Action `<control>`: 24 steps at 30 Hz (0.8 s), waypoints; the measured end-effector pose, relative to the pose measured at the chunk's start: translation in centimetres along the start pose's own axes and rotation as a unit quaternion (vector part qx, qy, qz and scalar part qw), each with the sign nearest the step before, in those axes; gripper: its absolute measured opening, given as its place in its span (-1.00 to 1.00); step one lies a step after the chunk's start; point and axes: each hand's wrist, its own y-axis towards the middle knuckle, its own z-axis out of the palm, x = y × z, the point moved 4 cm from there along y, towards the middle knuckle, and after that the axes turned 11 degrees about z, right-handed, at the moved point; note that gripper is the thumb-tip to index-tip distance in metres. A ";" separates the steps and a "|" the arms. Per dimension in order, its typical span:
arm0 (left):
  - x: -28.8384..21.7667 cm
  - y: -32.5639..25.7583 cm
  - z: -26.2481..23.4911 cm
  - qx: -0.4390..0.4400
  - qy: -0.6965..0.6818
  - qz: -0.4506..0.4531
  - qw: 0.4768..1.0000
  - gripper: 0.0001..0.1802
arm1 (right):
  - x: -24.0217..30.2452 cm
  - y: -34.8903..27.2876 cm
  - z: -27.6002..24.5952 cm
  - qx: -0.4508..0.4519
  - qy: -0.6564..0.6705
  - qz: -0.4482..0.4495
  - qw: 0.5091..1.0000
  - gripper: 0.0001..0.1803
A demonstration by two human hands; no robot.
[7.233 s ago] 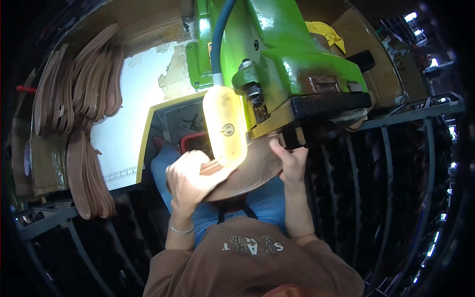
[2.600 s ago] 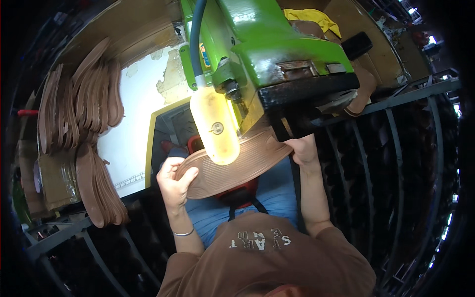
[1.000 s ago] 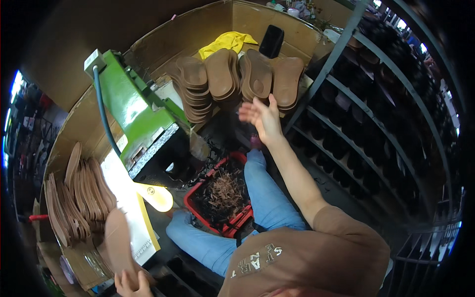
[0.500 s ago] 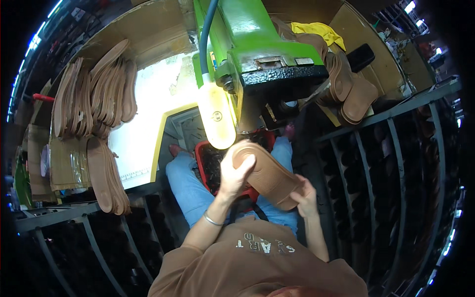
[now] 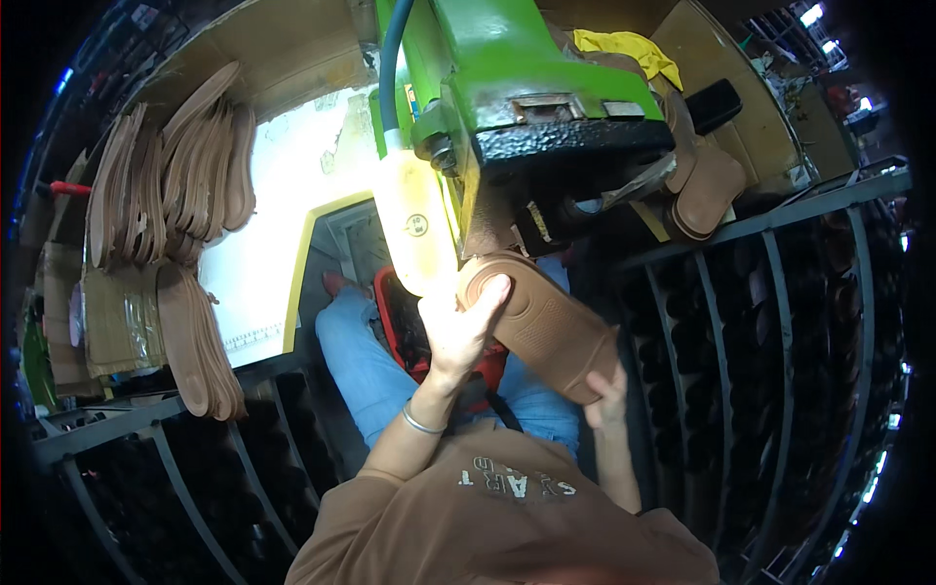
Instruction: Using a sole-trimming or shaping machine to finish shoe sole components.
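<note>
Between both hands I hold a brown shoe sole (image 5: 546, 327), slanting down to the right over my lap. My left hand (image 5: 458, 327) grips its rounded upper-left end, the thumb lying on the face of the sole. At the lower-right end, my right hand (image 5: 609, 395) pinches the edge. The upper end of the sole is right below the head of a green machine (image 5: 546, 78), beside a glowing work lamp (image 5: 414, 229); whether it touches the machine I cannot tell.
Stacked brown soles (image 5: 200, 175) stand on the left by a white table top (image 5: 283, 195). More soles (image 5: 707, 195) lie at the right near a yellow cloth (image 5: 624, 54). A red bin (image 5: 390, 317) sits between my legs. Metal racks (image 5: 770, 322) flank both sides.
The sole has moved slightly up and to the right, nearer the machine head. My right hand has slid lower on its end. The whole view has shifted a little.
</note>
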 end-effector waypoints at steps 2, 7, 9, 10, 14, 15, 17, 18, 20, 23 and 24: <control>-0.6 0.2 -0.2 0.012 0.045 0.022 0.999 -0.74 | 3.0 1.1 -0.3 -0.030 -0.045 -0.039 0.998 -0.39; -1.3 0.6 -1.3 0.015 0.022 0.019 0.999 -0.75 | 9.2 5.1 3.1 -0.027 -0.084 -0.104 0.991 -0.47; -1.3 0.6 -2.7 -0.006 0.006 0.072 0.997 -0.77 | 10.3 6.5 4.6 -0.014 -0.095 -0.100 0.990 -0.48; -1.5 0.5 -3.4 -0.008 0.005 0.072 0.997 -0.77 | 10.5 7.1 5.1 -0.014 -0.097 -0.099 0.990 -0.48; -2.4 0.2 -6.1 -0.031 -0.055 0.037 0.997 -0.72 | 9.8 8.0 8.7 0.007 -0.092 -0.081 0.992 -0.48; -3.0 0.2 -6.7 -0.042 -0.054 0.028 0.997 -0.72 | 9.3 8.1 9.5 0.025 -0.100 -0.074 0.992 -0.51; -3.3 -0.1 -8.5 -0.068 -0.040 0.014 0.997 -0.73 | 8.3 8.0 10.9 0.044 -0.109 -0.058 0.991 -0.52; -3.3 -0.5 -9.6 -0.071 -0.040 0.013 0.997 -0.73 | 7.6 8.0 11.6 0.055 -0.106 -0.049 0.992 -0.52; -3.1 -1.3 -11.5 -0.087 0.007 -0.037 0.995 -0.71 | 6.8 7.7 12.3 0.064 -0.110 -0.028 0.991 -0.51; -2.3 -3.2 -14.0 -0.107 -0.033 -0.050 0.992 -0.76 | 5.5 7.3 13.7 0.088 -0.124 -0.021 0.988 -0.49; -2.0 -3.9 -15.1 -0.110 -0.028 -0.054 0.992 -0.78 | 5.2 7.0 14.7 0.090 -0.136 -0.008 0.987 -0.47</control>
